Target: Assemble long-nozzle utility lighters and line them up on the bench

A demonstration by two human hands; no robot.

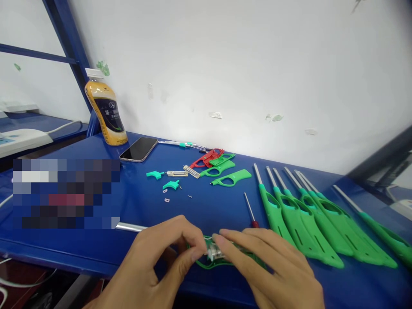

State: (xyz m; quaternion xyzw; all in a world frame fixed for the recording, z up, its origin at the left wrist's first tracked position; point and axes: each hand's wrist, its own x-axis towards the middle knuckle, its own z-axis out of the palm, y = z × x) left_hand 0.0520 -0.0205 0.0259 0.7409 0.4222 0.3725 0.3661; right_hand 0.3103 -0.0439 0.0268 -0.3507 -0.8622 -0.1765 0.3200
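An opened green gas lighter [210, 265] lies near the table's front edge, its clear fuel tank [216, 252] showing between my hands. Its metal tube [131, 227] sticks out to the left past my knuckles. My left hand [157, 253] pinches thumb and forefinger together at the tank's left end; what is between the tips is too small to make out. Across the tank and green shell lies my right hand [273, 262], its fingers bent over the lighter and holding it. The palm side of the right hand and most of the shell are hidden.
Several assembled green lighters [302, 214] lie at the right, beside a red-handled screwdriver [251, 210]. Behind are green shells [231, 177], red shells [207, 159], turquoise triggers [171, 184] and clear tanks [177, 174]. A phone [139, 149] and bottle [106, 107] stand back left, near a blurred patch.
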